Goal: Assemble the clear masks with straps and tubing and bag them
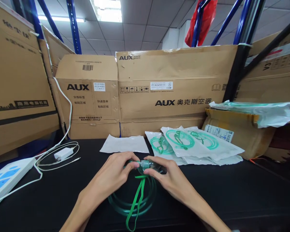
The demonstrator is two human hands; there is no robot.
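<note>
A clear, green-tinted oxygen mask (145,165) is between my two hands, just above the black table. My left hand (119,169) pinches its left end with thumb and forefinger; whether that is the tube connector or the mask's own edge I cannot tell. From the other side, my right hand (168,172) grips the clear body with thumb and fingers, which partly cover it. A green elastic strap (138,199) hangs from the mask toward me. Below it lies coiled green clear tubing (122,211) on the tabletop.
Several white pouches (181,141) with coiled green tubing lie behind my right hand, beside an open brown carton (239,129). A flat white pouch (124,144) is at the back. Left are a white cable with an adapter (63,154) and a power strip (11,178). Cardboard boxes (176,74) wall the rear.
</note>
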